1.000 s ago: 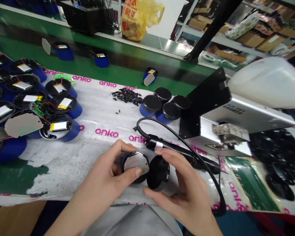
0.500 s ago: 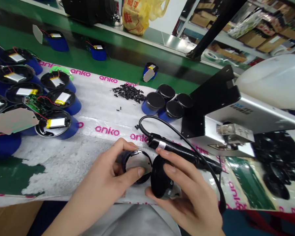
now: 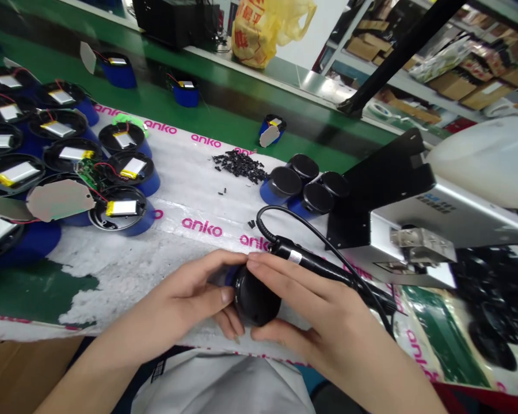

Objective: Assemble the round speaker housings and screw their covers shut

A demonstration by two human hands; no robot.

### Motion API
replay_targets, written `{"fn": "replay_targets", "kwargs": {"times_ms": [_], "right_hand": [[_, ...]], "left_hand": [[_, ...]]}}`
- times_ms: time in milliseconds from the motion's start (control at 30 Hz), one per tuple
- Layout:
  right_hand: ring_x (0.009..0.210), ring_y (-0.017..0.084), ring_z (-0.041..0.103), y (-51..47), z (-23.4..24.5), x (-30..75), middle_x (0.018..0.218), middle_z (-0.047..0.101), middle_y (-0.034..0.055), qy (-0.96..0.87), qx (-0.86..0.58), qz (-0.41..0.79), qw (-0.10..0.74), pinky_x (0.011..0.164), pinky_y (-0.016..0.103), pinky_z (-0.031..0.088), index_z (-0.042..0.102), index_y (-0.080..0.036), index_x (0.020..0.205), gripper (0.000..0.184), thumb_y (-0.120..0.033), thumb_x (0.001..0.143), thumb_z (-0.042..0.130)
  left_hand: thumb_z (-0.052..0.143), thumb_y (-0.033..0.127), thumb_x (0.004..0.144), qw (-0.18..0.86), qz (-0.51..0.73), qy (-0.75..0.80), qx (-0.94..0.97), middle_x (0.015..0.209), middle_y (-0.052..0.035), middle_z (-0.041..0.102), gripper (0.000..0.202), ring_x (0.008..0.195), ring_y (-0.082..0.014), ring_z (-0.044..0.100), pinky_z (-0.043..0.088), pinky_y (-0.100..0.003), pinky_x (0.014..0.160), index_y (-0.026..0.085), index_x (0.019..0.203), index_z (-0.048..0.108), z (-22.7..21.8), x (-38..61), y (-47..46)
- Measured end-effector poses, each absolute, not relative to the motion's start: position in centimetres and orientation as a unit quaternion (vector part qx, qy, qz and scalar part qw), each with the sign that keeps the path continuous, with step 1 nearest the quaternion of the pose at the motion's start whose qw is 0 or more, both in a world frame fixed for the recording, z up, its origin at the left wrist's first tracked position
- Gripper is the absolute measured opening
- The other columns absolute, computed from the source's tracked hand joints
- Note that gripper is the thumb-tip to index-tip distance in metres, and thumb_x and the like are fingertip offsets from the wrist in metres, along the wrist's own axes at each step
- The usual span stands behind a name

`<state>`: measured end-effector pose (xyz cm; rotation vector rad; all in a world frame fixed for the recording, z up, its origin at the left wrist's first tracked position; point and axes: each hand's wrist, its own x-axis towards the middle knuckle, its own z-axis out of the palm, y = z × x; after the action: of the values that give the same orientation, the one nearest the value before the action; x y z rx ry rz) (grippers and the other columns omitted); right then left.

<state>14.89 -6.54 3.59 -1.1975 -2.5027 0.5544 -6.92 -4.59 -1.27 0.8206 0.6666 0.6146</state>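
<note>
My left hand [image 3: 185, 299] is closed round the side of a small round housing [image 3: 230, 278], only a sliver of which shows, blue in colour. Over its open end sits a round black cap [image 3: 258, 298], tilted toward me. My right hand [image 3: 306, 296] grips this cap from the right, fingers on its top edge and thumb at its lower edge. The rim between cap and housing is partly hidden, so I cannot tell how tightly they fit. Just beyond my right fingers lies a black electric screwdriver [image 3: 322, 267] with a looped cable.
Several open blue housings [image 3: 132, 221] with batteries and wires crowd the left. A pile of small black screws [image 3: 242, 167] lies mid-table beside several black-topped blue units [image 3: 285, 183]. At right stand a metal machine [image 3: 397, 236] and a heap of black parts [image 3: 487, 299].
My right hand has brought the black cap left onto the housing, covering its open end. My left thumb has moved off the inside to the side. The view has shifted slightly.
</note>
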Motion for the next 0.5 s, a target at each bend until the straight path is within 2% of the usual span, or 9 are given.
{"fn": "replay_targets", "kwargs": {"times_ms": [100,200,400,500], "right_hand": [[0.132,0.011,0.057,-5.93,4.03,14.45,0.143,0.059,0.0059,-0.881,-0.412,0.186,0.138,0.112,0.017,0.041,0.054,-0.018,0.138,0.044,-0.035,0.098,0.06],[0.128,0.012,0.061,-5.96,3.87,14.25,0.141,0.061,0.0079,-0.884,-0.417,0.163,0.137,0.109,0.016,0.043,0.056,-0.015,0.136,0.042,-0.031,0.098,0.059],[0.133,0.013,0.056,-6.64,3.1,14.88,0.143,0.058,0.0104,-0.897,-0.403,0.118,0.137,0.114,0.019,0.039,0.05,-0.013,0.14,0.046,-0.027,0.098,0.059],[0.133,0.013,0.056,-6.5,3.25,14.92,0.145,0.057,0.0092,-0.899,-0.407,0.113,0.115,0.112,0.018,0.042,0.048,-0.015,0.142,0.045,-0.029,0.1,0.056]], "left_hand": [[0.061,0.025,0.098,0.842,0.301,0.264,0.362,0.086,-0.0018,0.077,0.036,0.075,-0.0151,0.075,0.06,-0.025,0.073,0.024,0.134,0.059,-2.03,-7.47,-4.49],[0.062,0.025,0.099,0.841,0.309,0.268,0.354,0.084,-0.001,0.077,0.038,0.073,-0.0137,0.075,0.061,-0.024,0.074,0.025,0.136,0.059,-2.34,-7.49,-4.57],[0.058,0.023,0.099,0.84,0.303,0.281,0.352,0.084,-0.0013,0.076,0.037,0.075,-0.015,0.074,0.061,-0.027,0.075,0.026,0.136,0.062,-2.02,-7.34,-4.76],[0.055,0.021,0.099,0.834,0.3,0.291,0.36,0.085,-0.0016,0.075,0.04,0.078,-0.0157,0.072,0.059,-0.028,0.077,0.027,0.138,0.06,-1.84,-7.56,-4.93]]}}
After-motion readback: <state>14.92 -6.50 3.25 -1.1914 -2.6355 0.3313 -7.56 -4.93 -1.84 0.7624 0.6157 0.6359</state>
